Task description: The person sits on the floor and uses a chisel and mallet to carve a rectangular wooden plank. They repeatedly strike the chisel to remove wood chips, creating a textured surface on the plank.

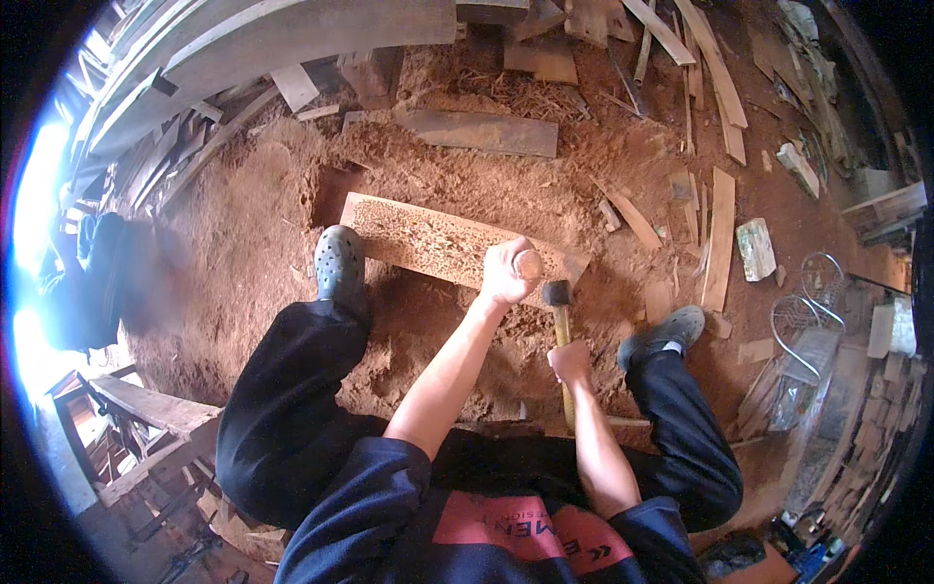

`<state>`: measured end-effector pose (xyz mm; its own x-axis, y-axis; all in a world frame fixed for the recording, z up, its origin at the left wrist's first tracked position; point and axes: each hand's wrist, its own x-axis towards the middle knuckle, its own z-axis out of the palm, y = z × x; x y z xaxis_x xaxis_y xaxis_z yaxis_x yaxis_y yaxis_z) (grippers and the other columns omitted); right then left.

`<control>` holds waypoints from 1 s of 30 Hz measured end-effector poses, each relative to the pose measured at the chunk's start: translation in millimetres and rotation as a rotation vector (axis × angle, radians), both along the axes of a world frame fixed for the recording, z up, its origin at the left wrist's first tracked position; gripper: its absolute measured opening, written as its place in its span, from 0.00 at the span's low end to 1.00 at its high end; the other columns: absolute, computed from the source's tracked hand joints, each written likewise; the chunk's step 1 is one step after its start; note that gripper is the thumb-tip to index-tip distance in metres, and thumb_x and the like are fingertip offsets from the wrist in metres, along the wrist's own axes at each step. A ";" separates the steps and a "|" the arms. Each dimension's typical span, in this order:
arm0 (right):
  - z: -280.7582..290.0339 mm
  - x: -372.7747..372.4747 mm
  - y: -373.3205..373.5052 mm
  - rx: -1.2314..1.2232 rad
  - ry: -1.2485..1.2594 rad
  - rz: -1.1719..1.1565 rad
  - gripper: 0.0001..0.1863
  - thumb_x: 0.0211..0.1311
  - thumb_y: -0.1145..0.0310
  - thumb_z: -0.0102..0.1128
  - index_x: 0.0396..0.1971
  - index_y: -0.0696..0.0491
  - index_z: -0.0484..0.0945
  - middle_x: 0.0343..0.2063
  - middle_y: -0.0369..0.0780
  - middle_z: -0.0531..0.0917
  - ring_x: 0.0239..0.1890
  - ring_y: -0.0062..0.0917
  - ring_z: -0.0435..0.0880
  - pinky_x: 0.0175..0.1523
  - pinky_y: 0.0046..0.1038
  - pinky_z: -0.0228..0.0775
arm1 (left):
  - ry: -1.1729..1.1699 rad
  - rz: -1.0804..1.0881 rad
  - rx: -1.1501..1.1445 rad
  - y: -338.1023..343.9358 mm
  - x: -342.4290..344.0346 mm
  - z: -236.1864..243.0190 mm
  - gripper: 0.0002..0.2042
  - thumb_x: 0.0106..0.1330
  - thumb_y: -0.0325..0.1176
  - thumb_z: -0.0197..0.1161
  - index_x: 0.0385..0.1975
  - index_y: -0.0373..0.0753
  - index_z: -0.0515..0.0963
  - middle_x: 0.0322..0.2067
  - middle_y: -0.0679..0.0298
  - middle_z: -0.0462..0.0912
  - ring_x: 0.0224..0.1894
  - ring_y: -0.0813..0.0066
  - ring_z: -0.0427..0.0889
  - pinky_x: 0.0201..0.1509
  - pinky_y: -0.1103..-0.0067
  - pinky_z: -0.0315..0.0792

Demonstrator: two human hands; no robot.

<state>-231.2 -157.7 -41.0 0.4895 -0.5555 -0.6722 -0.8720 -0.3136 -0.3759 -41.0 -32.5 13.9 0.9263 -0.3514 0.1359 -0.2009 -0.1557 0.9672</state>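
Observation:
A long wooden plank (379, 212) lies slantwise on the earth in front of me, its top covered with small chips or gouge marks. My left hand (503, 276) is closed around an upright tool with a round wooden handle (528, 265), over the right part of the plank. The tool's lower end is hidden, so its kind cannot be told. In my right hand (571, 363) is a hammer (562, 328), gripped by its yellowish handle. Its dark head (556, 293) is just right of and nearer than my left hand, apart from the wooden handle.
My grey clogs (340, 265) stand apart, the left one at the plank's left end. Another board (477, 132) lies beyond. Loose wood strips (718, 238) and a pale block (755, 249) are on the right, near a wire-framed chair (809, 346). Large planks (311, 41) are stacked far left.

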 end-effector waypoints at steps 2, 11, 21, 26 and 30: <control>11.9 7.3 7.0 0.039 -0.006 -0.039 0.09 0.41 0.75 0.53 0.13 0.68 0.73 0.09 0.46 0.74 0.11 0.30 0.75 0.15 0.32 0.62 | -0.083 0.055 0.062 -1.3 -0.9 -3.8 0.12 0.34 0.38 0.61 0.18 0.41 0.72 0.17 0.57 0.75 0.23 0.56 0.77 0.28 0.72 0.70; -36.3 -13.9 -15.2 -0.024 -0.021 0.050 0.09 0.41 0.75 0.53 0.10 0.66 0.71 0.07 0.44 0.73 0.08 0.29 0.73 0.14 0.31 0.61 | 0.091 -0.127 0.044 -2.0 15.5 2.0 0.12 0.32 0.36 0.63 0.18 0.40 0.72 0.18 0.56 0.75 0.25 0.56 0.78 0.28 0.71 0.70; -8.9 -5.5 -5.6 0.018 0.070 -0.011 0.10 0.37 0.72 0.55 0.13 0.67 0.72 0.11 0.51 0.75 0.17 0.41 0.78 0.23 0.38 0.67 | -0.142 -0.031 0.147 -26.3 1.7 -15.3 0.12 0.34 0.37 0.63 0.19 0.42 0.71 0.17 0.60 0.75 0.22 0.58 0.76 0.27 0.70 0.70; 18.2 13.6 8.6 0.068 0.113 -0.037 0.12 0.35 0.71 0.55 0.15 0.68 0.73 0.14 0.56 0.76 0.21 0.50 0.79 0.26 0.42 0.69 | -0.209 -0.071 0.338 -55.4 -10.2 -17.0 0.11 0.38 0.40 0.62 0.20 0.43 0.71 0.18 0.61 0.75 0.24 0.60 0.76 0.32 0.70 0.70; -14.2 -8.2 0.3 0.049 0.061 -0.004 0.12 0.35 0.71 0.56 0.14 0.67 0.73 0.13 0.56 0.76 0.21 0.51 0.78 0.26 0.43 0.68 | -0.237 -0.075 0.343 -69.7 -11.7 -13.2 0.10 0.41 0.38 0.61 0.19 0.42 0.71 0.18 0.58 0.76 0.24 0.57 0.77 0.30 0.69 0.70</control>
